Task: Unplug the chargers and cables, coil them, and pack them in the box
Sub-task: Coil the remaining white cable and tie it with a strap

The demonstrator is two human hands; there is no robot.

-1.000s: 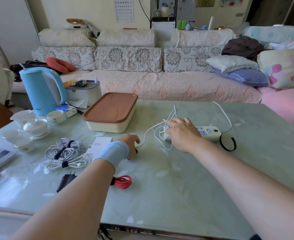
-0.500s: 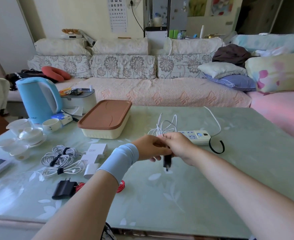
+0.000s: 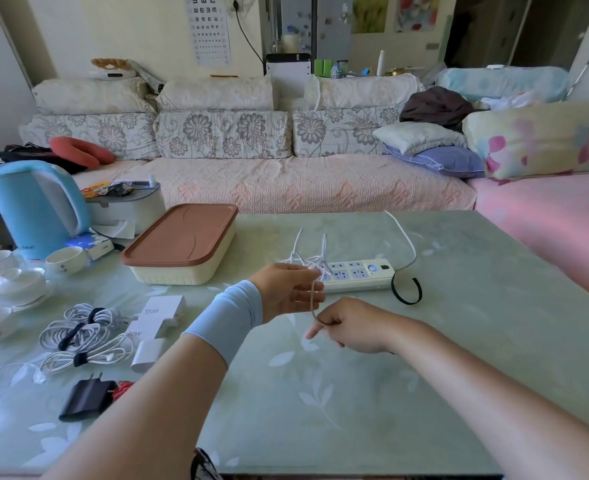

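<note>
My left hand (image 3: 288, 292) and my right hand (image 3: 350, 325) hold a thin white cable (image 3: 313, 299) between them above the table; the right pinches its lower stretch. More loose white cable (image 3: 307, 259) lies tangled at the left end of a white power strip (image 3: 357, 273). The cream box with a brown lid (image 3: 182, 245) stands shut behind my left hand. Left of my arm lie strapped white cable coils (image 3: 78, 332), white charger bricks (image 3: 159, 313), a black charger (image 3: 87, 398) and a red cable (image 3: 124, 388).
A blue kettle (image 3: 35, 206), white cups and saucers (image 3: 19, 278) and a grey tin (image 3: 126, 206) crowd the table's left side. A black strap loop (image 3: 407, 292) lies by the power strip. A sofa runs behind the glass table (image 3: 424, 375).
Both hands have lifted away from the power strip and drawn apart, a white cable now stretched between them. The dark piece hanging under the hands half a second ago is no longer seen.
</note>
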